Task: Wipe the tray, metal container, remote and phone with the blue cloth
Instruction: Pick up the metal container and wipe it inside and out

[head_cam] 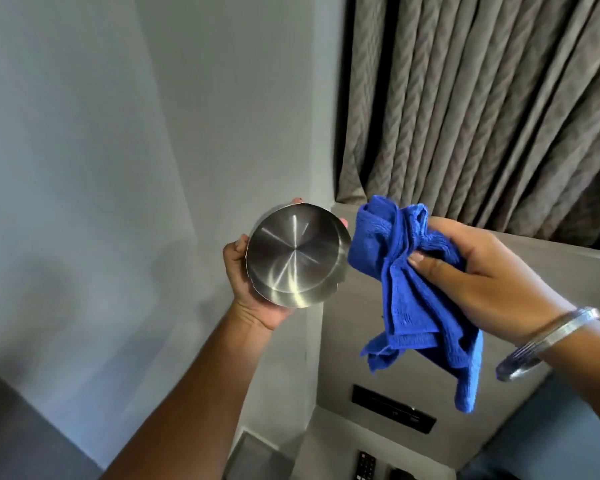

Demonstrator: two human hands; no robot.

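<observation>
My left hand [248, 289] holds up a round brushed metal container [297, 256] with its flat bottom turned toward me, fingers wrapped behind its rim. My right hand [492, 271] grips a bunched blue cloth [413, 292] just right of the container; the cloth's top fold touches or nearly touches its right edge. Far below at the bottom edge lie a black remote [365, 465] and part of a dark object [400, 474], possibly the phone. A grey tray [257, 459] shows at the bottom, left of the remote.
A pale wall fills the left. Grey patterned curtains [482, 98] hang at the upper right above a beige headboard-like ledge. A black panel with sockets [392, 408] is set in the surface below. A metal bangle [548, 341] circles my right wrist.
</observation>
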